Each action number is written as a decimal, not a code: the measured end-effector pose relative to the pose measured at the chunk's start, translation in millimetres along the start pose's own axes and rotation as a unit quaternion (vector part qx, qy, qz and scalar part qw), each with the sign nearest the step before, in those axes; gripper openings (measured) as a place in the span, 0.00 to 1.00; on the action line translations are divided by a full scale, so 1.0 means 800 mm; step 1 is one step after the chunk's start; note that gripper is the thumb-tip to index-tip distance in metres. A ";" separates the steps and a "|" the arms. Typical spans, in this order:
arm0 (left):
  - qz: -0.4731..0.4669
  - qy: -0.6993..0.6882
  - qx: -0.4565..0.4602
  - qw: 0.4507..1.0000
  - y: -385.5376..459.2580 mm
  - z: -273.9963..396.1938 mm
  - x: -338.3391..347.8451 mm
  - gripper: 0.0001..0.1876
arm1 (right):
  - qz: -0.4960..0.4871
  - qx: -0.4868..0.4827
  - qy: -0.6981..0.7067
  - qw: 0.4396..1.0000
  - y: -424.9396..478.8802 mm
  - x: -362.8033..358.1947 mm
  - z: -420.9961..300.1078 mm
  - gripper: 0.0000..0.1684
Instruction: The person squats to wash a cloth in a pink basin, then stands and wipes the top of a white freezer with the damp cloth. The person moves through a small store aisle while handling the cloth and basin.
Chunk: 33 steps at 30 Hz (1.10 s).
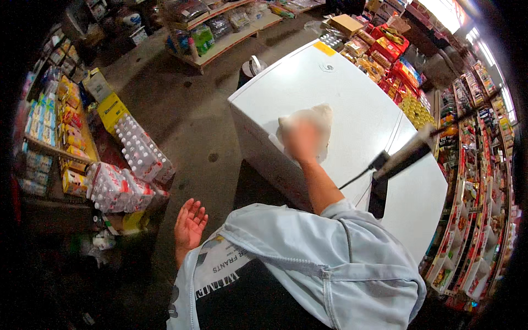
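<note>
My right hand (303,138) is on a bunched, cream-coloured cloth (322,113), pressed against a white flat top (284,90) in front of me. A blur covers most of this hand, so its separate fingers do not show, but the cloth gathers around it. A darker patch borders the cloth on the white surface. My left hand (192,225) hangs beside my body over the floor, palm up, fingers apart and holding nothing.
Right of my arm, a dark pole-like object (406,156) with a black cable stands over the white top. Packaged goods (385,49) crowd its far side. Shelves of goods (470,177) line the right. Shrink-wrapped bottles (140,148) stand on the left; a low shelf (227,37) lies beyond.
</note>
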<state>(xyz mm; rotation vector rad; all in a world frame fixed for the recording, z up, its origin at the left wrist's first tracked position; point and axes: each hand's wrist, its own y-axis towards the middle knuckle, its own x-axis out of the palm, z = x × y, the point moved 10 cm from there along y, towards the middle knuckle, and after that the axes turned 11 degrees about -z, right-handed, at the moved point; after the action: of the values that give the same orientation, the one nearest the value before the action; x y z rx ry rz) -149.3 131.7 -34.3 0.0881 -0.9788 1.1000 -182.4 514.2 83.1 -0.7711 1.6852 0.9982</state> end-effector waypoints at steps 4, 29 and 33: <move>-0.017 -0.009 -0.074 0.997 0.055 0.008 0.007 0.17 | 0.049 0.083 0.033 0.995 0.089 0.085 0.058 0.17; -0.160 0.142 -0.260 0.942 0.419 0.198 0.029 0.17 | -0.051 0.235 -0.120 0.963 0.157 0.107 0.215 0.19; -0.128 0.152 -0.264 0.944 0.453 0.202 0.039 0.17 | -0.069 0.244 -0.149 0.956 0.201 0.120 0.275 0.18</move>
<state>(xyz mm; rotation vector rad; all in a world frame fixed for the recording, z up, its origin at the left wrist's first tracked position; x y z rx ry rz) -528.5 250.8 -56.0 -0.3736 -0.9210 0.5628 -254.6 780.1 -4.4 -0.3820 1.5008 0.5322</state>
